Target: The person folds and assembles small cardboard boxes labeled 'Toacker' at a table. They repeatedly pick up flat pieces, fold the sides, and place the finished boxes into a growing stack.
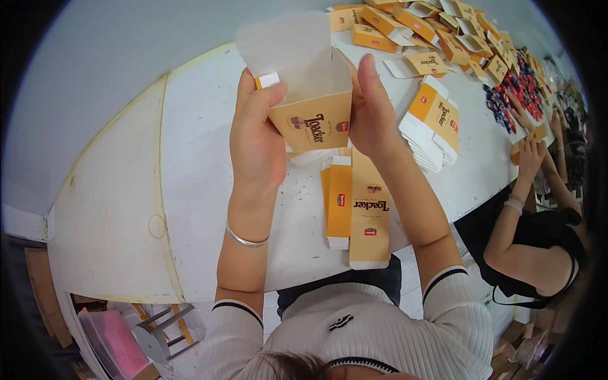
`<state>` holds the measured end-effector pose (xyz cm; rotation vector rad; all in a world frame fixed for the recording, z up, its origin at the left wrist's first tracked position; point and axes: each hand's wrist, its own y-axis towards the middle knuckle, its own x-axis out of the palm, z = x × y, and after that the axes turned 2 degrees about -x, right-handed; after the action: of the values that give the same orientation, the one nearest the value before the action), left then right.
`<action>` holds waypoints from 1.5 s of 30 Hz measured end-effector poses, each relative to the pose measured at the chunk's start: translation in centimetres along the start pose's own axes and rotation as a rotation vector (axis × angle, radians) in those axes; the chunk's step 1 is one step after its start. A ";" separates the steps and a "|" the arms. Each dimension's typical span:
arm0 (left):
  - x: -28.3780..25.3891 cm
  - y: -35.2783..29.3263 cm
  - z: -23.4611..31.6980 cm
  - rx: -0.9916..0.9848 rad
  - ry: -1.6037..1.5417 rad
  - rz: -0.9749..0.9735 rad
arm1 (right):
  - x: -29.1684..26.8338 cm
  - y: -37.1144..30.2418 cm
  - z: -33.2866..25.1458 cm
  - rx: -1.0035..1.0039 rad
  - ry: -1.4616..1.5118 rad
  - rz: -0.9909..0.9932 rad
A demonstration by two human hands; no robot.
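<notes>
Above the table I hold a small tan and orange carton point(310, 125) between both hands. Its top is open toward me, showing the white inside, and a white flap stands up at its far side. My left hand point(258, 136) grips the carton's left side, thumb at the rim and fingers mostly hidden. Against the right side lies my right hand point(373, 111), thumb raised, its other fingers hidden behind the carton. Below my hands, flat unfolded cartons point(370, 218) lie near the table edge. Another stack of flat cartons point(434, 123) sits right of my right hand.
Many opened cartons point(415, 28) are heaped at the far right, beside a pile of red and blue wrapped sweets point(522, 88). A co-worker's hands point(531, 152) handle a carton at the right. A rubber band point(157, 226) lies on the white table point(209, 177); a stool point(152, 342) stands lower left.
</notes>
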<state>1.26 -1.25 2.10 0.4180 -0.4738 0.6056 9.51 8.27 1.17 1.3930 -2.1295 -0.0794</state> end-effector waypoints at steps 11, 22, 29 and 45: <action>-2.0 1.1 -2.4 0.144 -0.121 -0.259 | -1.5 0.7 0.5 -0.453 -0.227 -0.016; -1.4 0.7 -0.9 0.287 0.607 -0.361 | -2.8 0.9 -1.1 -0.326 -0.049 -0.141; -1.3 0.5 -1.0 0.268 0.590 -0.390 | -2.6 0.8 -1.9 -0.400 -0.623 -0.164; -0.6 0.3 -0.9 0.312 0.614 -0.410 | -3.0 0.3 -3.0 -0.404 -0.767 -0.288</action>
<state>0.91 -0.76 1.11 0.5772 0.2961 0.3780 11.61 11.74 2.50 1.5459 -2.2562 -1.2597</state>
